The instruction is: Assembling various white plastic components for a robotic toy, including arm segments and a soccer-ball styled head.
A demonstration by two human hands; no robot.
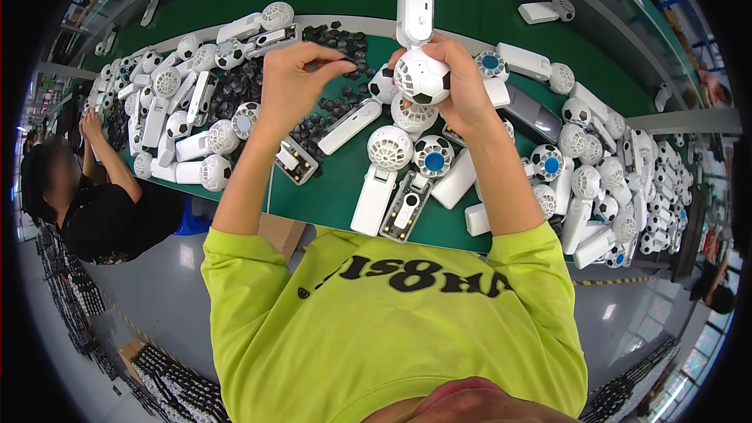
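Observation:
My right hand [464, 82] grips a white handheld fan [421, 74] by its round head, patterned like a black-and-white football. The fan's handle points away from me. To the left, my left hand [296, 82] is closed in a pinch beside a spread of small black pentagonal pieces [335, 102]. Whether a piece is between those fingertips I cannot make out against the dark pile. Below the hands, a white fan [376, 180] lies near the table's front edge. Beside it is a fan with an opened handle [405, 205], its inner parts showing and a blue disc in its head.
Many football-headed fans [166, 98] are heaped at the left, with another heap [595, 180] at the right. Beyond the table's far rim is a green conveyor belt [462, 12] carrying a few fans. A co-worker [102, 196] in black sits at the left.

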